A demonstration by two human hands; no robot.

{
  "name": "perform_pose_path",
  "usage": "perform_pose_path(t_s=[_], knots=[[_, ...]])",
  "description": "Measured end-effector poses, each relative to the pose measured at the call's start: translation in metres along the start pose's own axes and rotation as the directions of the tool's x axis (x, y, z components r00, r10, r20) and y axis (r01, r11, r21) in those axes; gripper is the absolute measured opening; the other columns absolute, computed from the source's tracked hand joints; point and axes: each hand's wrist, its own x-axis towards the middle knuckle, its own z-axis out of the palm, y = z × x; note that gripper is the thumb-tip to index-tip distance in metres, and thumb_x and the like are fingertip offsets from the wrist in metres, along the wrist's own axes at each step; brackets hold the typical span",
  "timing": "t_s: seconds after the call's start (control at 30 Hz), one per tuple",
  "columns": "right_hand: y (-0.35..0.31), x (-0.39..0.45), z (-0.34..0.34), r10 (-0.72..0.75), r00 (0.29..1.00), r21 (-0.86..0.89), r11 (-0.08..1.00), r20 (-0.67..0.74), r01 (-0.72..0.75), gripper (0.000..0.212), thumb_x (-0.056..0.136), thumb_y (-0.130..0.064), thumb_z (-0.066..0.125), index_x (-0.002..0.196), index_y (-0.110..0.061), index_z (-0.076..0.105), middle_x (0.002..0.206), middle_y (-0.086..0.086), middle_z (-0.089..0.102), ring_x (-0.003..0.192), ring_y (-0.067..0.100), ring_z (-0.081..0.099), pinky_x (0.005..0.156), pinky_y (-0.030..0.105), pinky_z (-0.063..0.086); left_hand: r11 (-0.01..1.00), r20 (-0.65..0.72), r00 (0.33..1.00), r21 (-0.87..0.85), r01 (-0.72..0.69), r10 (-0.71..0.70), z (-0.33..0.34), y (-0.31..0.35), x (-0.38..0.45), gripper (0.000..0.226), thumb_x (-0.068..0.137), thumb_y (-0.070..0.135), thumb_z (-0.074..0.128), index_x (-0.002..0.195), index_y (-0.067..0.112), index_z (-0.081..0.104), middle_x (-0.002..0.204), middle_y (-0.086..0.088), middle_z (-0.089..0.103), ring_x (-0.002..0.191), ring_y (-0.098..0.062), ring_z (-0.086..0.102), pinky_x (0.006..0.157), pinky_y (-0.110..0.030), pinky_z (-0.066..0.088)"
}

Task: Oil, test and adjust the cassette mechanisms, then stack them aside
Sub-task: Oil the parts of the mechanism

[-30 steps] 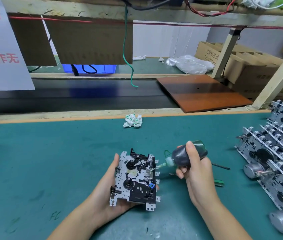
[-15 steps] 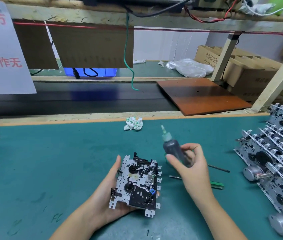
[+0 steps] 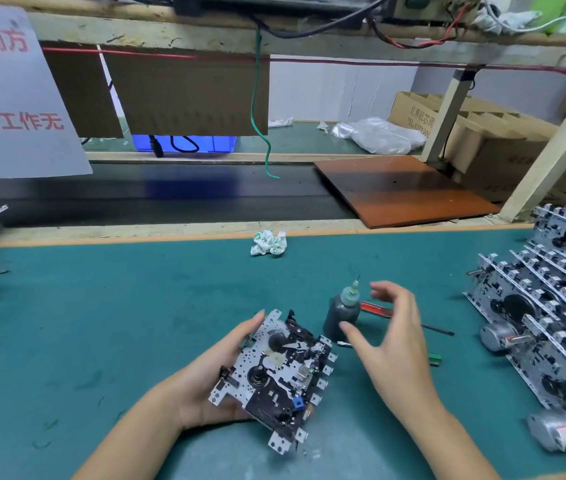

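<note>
Oil bottle (image 3: 341,315) now stands upright on table (image 3: 101,323); right hand (image 3: 390,336) let go, grip open, empty. Left hand (image 3: 205,379) still holds mechanism (image 3: 274,375) w/ curled fingers. Oiling prob. done, testing next.

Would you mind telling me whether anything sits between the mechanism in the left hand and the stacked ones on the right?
Yes. The right hand, the upright oil bottle and two screwdrivers on the mat lie between the held cassette mechanism and the stack.
</note>
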Motion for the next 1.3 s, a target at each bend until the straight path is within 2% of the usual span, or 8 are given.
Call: perform_pose_path(t_s=[0.07,0.23,0.47,0.57,0.73,0.83,0.93,1.3], knots=[[-0.005,-0.009,-0.015,-0.229,0.972,-0.160,0.963,-0.049,0.219,0.030,0.081,-0.018,0.066,0.102,-0.026,0.045,0.094,-0.009,0.050,0.087,0.003,0.045,0.078,0.011,0.033,0.996,0.110,0.992,0.063,0.060,-0.066,0.002,0.007,-0.001,0.074,0.062,0.069,0.073,0.119,0.021,0.068,0.126,-0.010,0.064,0.109,-0.024,0.064,0.091,-0.039,0.053],[-0.014,-0.025,-0.034,-0.355,0.809,-0.341,0.772,0.469,0.536,0.048,0.068,-0.029,0.054,0.115,-0.020,0.059,0.100,-0.011,0.062,0.090,0.006,0.053,0.080,0.019,0.037,0.923,0.304,0.920,0.363,0.127,-0.246,0.016,0.028,0.005,0.056,0.062,0.071,0.066,0.099,0.030,0.077,0.118,-0.002,0.068,0.108,-0.018,0.064,0.109,-0.041,0.039],[-0.014,-0.023,-0.035,-0.136,0.727,-0.319,0.833,0.673,0.452,0.072,0.063,-0.081,0.038,0.118,-0.036,0.051,0.100,-0.019,0.052,0.096,0.004,0.049,0.080,0.014,0.028,0.855,0.206,0.949,0.508,0.106,-0.240,0.008,0.046,0.006,0.079,0.046,0.086,0.058,0.093,0.026,0.077,0.106,0.001,0.071,0.096,-0.014,0.065,0.096,-0.033,0.046],[-0.015,-0.030,-0.022,-0.243,0.778,-0.298,0.825,0.579,0.480,0.058,0.065,-0.079,0.045,0.086,-0.027,0.058,0.075,-0.021,0.043,0.069,0.006,0.053,0.064,0.018,0.031,0.848,0.152,0.964,0.519,0.110,-0.218,0.006,0.047,0.005,0.080,0.047,0.093,0.052,0.075,0.023,0.077,0.084,0.006,0.073,0.078,-0.008,0.066,0.084,-0.025,0.050],[-0.011,-0.042,-0.014,-0.292,0.854,-0.268,0.862,0.431,0.430,0.050,0.066,-0.072,0.055,0.070,-0.022,0.049,0.063,-0.016,0.041,0.055,0.006,0.040,0.056,0.020,0.029,0.844,-0.112,0.969,0.520,-0.130,0.219,-0.009,0.036,-0.024,0.078,0.061,0.082,0.041,0.076,0.013,0.074,0.073,-0.002,0.070,0.065,-0.018,0.063,0.072,-0.029,0.054],[-0.009,-0.045,-0.008,-0.332,0.871,-0.317,0.835,0.362,0.450,0.051,0.068,-0.070,0.053,0.063,-0.020,0.047,0.058,-0.014,0.040,0.054,0.007,0.037,0.053,0.019,0.025,0.364,-0.294,0.728,0.929,0.066,0.619,-0.010,0.010,-0.052,0.087,0.051,0.102,0.016,0.071,0.027,0.056,0.061,0.004,0.061,0.065,-0.015,0.059,0.063,-0.032,0.045],[-0.010,-0.046,-0.004,-0.388,0.856,-0.318,0.810,0.341,0.493,0.048,0.073,-0.063,0.052,0.058,-0.019,0.043,0.053,-0.009,0.041,0.053,0.012,0.038,0.053,0.023,0.023,0.044,-0.107,0.783,0.994,0.101,0.613,0.003,-0.024,-0.068,0.077,0.042,0.103,0.010,0.068,0.038,0.040,0.063,0.011,0.054,0.067,-0.008,0.055,0.055,-0.021,0.035],[-0.004,-0.047,-0.011,-0.376,0.820,-0.314,0.789,0.431,0.527,0.050,0.071,-0.067,0.053,0.058,-0.019,0.047,0.055,-0.009,0.042,0.052,0.013,0.043,0.050,0.022,0.026,0.049,-0.056,0.499,0.998,0.028,0.865,0.024,-0.045,-0.050,0.059,0.049,0.073,0.050,0.040,0.016,0.039,0.030,-0.004,0.037,0.028,-0.023,0.042,0.032,-0.023,0.031]])
